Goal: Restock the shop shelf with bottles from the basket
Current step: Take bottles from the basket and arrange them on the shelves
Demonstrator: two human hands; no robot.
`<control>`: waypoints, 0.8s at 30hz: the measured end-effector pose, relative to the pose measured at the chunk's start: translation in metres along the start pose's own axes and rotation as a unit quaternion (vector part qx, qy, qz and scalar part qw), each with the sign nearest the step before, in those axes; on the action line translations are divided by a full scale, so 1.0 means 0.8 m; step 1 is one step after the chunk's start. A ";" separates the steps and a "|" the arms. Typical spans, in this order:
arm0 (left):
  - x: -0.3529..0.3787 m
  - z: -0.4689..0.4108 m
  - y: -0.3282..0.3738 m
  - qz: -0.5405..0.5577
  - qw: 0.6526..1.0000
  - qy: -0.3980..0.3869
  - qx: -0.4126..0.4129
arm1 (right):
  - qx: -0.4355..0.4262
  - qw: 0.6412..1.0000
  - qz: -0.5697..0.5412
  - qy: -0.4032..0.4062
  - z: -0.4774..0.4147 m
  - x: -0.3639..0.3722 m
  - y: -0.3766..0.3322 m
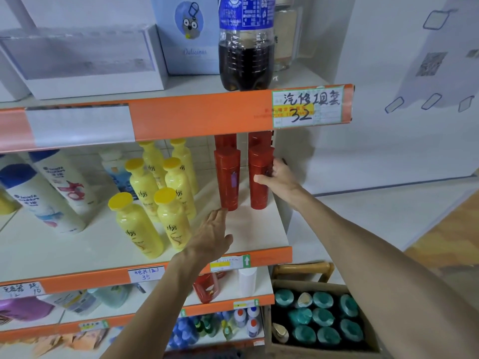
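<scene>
On the white middle shelf (256,229) stand two rows of red bottles. My right hand (276,177) grips the front right red bottle (260,182) from its right side, thumb across its front. The front left red bottle (228,177) stands beside it, apart from the hand. My left hand (211,233) lies open with fingers stretched forward, fingertips just below the base of the left red bottle. At the lower right, a wooden basket (300,270) holds several bottles with teal caps (322,317).
Several yellow bottles (137,221) stand left of the red ones, with white shampoo bottles (49,193) further left. A cola bottle (246,42) and boxes sit on the shelf above. Its orange edge (197,115) overhangs the red bottles. Lower shelves carry more goods.
</scene>
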State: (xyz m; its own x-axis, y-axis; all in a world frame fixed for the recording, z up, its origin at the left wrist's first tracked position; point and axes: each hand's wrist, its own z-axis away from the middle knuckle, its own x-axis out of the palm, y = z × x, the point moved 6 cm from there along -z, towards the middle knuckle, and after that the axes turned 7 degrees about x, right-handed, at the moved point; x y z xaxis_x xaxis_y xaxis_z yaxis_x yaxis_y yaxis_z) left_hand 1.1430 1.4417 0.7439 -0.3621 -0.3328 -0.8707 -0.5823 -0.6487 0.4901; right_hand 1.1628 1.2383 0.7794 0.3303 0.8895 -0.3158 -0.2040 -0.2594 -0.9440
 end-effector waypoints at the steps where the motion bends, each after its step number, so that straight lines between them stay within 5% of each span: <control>1: 0.000 -0.001 0.001 -0.008 1.000 -0.005 -0.001 | 0.001 1.000 0.001 -0.001 0.000 0.001 0.001; 10: 0.004 0.008 0.013 -0.143 0.989 -0.048 -0.008 | 0.022 1.000 0.021 -0.004 0.003 -0.001 -0.003; 24: 0.011 0.020 0.015 -0.104 0.991 -0.079 0.005 | 0.018 0.999 0.030 0.035 0.002 0.003 -0.002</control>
State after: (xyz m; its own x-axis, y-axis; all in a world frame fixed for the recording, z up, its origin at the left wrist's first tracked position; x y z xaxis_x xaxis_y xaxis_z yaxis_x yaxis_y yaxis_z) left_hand 1.1211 1.4417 0.7427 -0.3427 -0.0799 -0.9360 -0.6633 -0.6850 0.3013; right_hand 1.1621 1.2415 0.7804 0.3804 0.8439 -0.3784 -0.2575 -0.2963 -0.9197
